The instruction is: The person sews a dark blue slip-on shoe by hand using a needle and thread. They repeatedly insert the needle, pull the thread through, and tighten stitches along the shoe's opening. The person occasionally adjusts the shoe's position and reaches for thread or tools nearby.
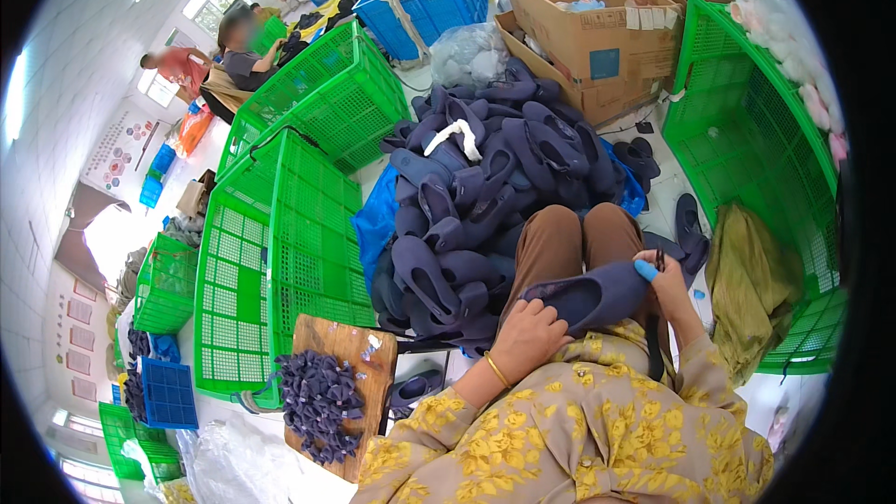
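Note:
A dark navy slip-on shoe [602,297] lies across my lap, its opening toward the left and its toe toward the right. My left hand [537,334] is closed on the heel end. At the toe is my right hand [670,291], closed, with a blue cover on one fingertip. Something small and dark [659,259] shows between its fingers; I cannot make out what it is. Beyond my knees rises a large pile of similar navy shoes [467,196] on blue sheeting [373,229], with a white strip [457,138] on top.
At my left, a wooden board [373,369] bears a heap of small dark fabric bows [322,401]. Green crates [317,252] stand left, another green crate [747,131] right, with an olive cloth [751,285]. Cardboard boxes [597,47] and a blue crate [425,0] stand behind. Two people [245,56] are far left.

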A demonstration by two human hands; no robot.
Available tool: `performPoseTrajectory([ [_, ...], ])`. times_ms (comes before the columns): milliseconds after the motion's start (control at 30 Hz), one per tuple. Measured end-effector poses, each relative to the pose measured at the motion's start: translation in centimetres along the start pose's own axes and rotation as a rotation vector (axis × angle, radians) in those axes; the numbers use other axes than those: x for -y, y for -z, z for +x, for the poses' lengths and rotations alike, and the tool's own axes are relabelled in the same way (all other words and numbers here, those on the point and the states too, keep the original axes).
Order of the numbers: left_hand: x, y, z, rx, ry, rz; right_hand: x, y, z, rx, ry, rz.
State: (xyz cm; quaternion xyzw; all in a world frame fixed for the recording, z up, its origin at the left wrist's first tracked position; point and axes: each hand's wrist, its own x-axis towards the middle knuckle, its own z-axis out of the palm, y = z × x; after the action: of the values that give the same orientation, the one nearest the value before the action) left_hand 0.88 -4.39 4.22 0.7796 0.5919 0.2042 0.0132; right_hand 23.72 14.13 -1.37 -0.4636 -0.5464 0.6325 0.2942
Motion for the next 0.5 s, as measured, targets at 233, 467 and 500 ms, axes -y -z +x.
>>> performPoseTrajectory([
  [233,0.9,-0.1,5.6,-0.259,0.107,-0.009,-1.4,-0.4,-0.8,-0.04,0.164,-0.3],
  [467,3.4,-5.0,5.5,-0.038,0.246,-0.519,-1.7,-0.1,-1.6,0.0,0.11,-0.274],
  [500,3.6,-4.4,5.4,-0.135,0.234,-0.62,-1.6,-0.1,-1.6,-0.002,0.136,-0.26],
])
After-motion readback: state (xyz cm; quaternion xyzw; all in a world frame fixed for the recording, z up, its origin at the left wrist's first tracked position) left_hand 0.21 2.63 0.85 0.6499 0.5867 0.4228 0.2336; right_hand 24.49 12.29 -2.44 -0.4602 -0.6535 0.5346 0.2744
